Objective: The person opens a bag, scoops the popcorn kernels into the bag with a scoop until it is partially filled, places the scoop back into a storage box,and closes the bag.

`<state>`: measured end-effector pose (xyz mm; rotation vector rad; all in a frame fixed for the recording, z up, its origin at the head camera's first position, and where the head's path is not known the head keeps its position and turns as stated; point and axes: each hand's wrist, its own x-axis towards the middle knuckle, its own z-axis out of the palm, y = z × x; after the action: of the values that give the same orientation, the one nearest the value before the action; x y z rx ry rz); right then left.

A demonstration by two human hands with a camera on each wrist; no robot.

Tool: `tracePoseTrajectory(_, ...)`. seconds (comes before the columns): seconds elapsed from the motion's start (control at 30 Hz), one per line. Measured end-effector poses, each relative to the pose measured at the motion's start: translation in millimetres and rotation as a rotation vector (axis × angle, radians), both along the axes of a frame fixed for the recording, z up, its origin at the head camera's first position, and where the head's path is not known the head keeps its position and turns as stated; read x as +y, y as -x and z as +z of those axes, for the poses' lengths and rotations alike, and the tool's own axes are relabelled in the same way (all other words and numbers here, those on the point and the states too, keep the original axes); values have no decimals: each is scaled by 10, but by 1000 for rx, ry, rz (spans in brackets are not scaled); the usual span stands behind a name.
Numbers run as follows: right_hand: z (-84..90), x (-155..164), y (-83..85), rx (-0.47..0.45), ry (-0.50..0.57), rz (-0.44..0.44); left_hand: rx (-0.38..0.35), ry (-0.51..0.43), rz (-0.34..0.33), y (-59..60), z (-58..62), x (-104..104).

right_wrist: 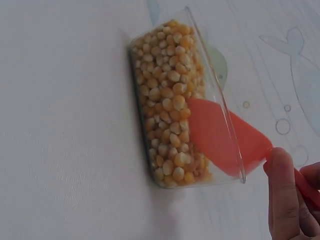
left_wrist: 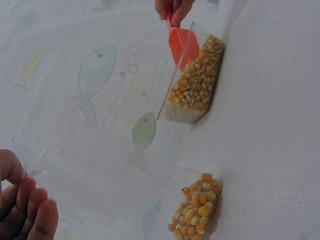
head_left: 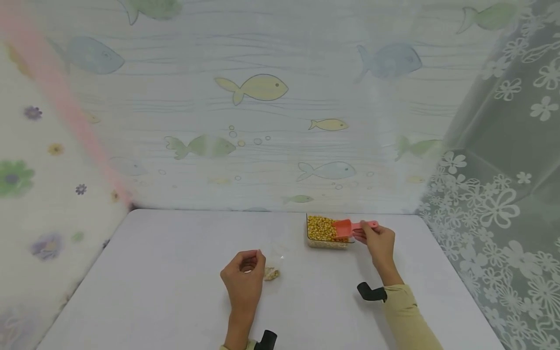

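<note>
My right hand (head_left: 379,243) holds the handle of a red-pink scoop (head_left: 343,229). The scoop's blade dips into yellow corn kernels (right_wrist: 167,95) that fill a clear rectangular glass container (head_left: 329,245) at the back right of the table. In the left wrist view, the fingertips of my left hand (head_left: 244,277) pinch the upper edge of a clear plastic bag (left_wrist: 95,160). A small heap of corn kernels (left_wrist: 197,207) lies at the bottom of that bag, close over the white table.
The white table (head_left: 153,282) ends at a fish-patterned curtain (head_left: 262,160) right behind the container. Flowered cloth (head_left: 57,209) hangs on the left, and a sheer curtain with white flowers (head_left: 498,209) is on the right. Black wrist mounts (head_left: 371,292) sit on both forearms.
</note>
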<state>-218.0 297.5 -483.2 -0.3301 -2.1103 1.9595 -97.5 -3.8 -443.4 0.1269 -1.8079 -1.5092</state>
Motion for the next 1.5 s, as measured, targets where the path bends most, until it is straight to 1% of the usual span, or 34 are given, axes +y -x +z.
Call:
tracePoseTrajectory(0.23, -23, 31, 19, -127, 138, -14, 5, 10, 2, -6, 17, -9)
tracePoseTrajectory(0.43, -45, 54, 24, -149, 260, -3, 3, 5, 2, 3, 1, -15)
tracePoseTrajectory(0.6, -65, 74, 24, -190, 331, -11, -6, 5, 5, 5, -1, -9)
tracePoseTrajectory(0.73, -69, 84, 17, -214, 388, -22, 1, 20, 13, 1, 8, -1)
tracePoseTrajectory(0.83, -78, 101, 11, -224, 450, -32, 10, 38, 23, -4, 13, 2)
tracePoseTrajectory(0.93, -87, 119, 2, -238, 519, -33, 3, 34, 18, -4, 16, 3)
tracePoseTrajectory(1.0, -94, 136, -2, -246, 570, -26, -7, 24, 14, 15, -21, 1)
tracePoseTrajectory(1.17, -92, 157, -23, -250, 726, 4, -21, 23, 19, 105, -225, -23)
tracePoseTrajectory(1.23, -91, 164, -34, -252, 777, 15, -16, 22, 15, 125, -280, -36)
tracePoseTrajectory(1.4, -99, 185, -55, -265, 878, 17, 15, 5, -14, 129, -318, -58)
tracePoseTrajectory(1.5, -105, 189, -65, -265, 946, 20, 18, 17, -7, 126, -320, -60)
